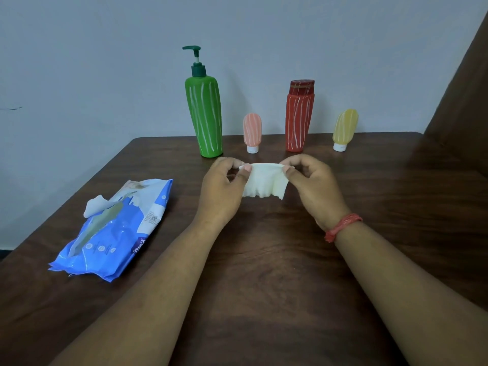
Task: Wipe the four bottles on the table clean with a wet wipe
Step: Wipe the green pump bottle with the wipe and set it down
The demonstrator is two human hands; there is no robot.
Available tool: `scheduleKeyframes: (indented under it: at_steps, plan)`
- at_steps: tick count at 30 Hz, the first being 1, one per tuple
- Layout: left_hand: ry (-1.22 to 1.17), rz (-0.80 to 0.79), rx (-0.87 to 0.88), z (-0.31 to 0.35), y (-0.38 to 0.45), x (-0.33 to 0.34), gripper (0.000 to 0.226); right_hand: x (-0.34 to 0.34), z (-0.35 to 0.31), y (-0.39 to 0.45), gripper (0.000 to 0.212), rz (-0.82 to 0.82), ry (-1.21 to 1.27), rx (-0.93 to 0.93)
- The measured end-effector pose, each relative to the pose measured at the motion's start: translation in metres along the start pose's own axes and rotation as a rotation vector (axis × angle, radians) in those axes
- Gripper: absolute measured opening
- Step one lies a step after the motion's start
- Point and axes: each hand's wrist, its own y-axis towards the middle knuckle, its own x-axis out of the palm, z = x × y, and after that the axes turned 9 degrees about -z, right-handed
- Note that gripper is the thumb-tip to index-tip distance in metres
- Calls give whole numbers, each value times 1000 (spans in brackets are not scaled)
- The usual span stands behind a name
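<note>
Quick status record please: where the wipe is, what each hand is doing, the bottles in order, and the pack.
wipe: white wipe, stretched between both hands above the table
left hand: pinches the wipe's left top corner
right hand: pinches the wipe's right top corner
bottles, left to right: green pump bottle, pink tube, red bottle, yellow tube
bottle state: all upright along the far edge, white streaks on each, none touched
pack: blue wipe pack, left of the hands, flap open, a wipe poking out
</note>
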Motion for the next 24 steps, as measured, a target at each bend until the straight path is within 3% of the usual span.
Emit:
scheduleKeyframes:
  at_steps: [5, 7, 11, 15, 20, 24]
  plan:
    - [-244, -112, -55, 0, -2, 3, 12, 8, -6, -2, 20, -33, 394, 170]
    - [-301, -142, -38, -2, -2, 5, 12, 8, -6, -4, 9, -95, 393, 201]
    - [-337, -216, -11, -7, -2, 5, 13, 4, -3, -5, 19, -239, 323, 214]
    - [-222, -195, -54, -18, 3, -1, 10, 2, -2, -4, 7, -179, 333, 221]
    - [-264, 117, -193, -40, 27, -12, 6, -4, 4, 0, 7, 53, 515, 269]
    - [-250, 247, -274, -59, 60, -20, 36, -10, 8, 6, 8, 198, 667, 278]
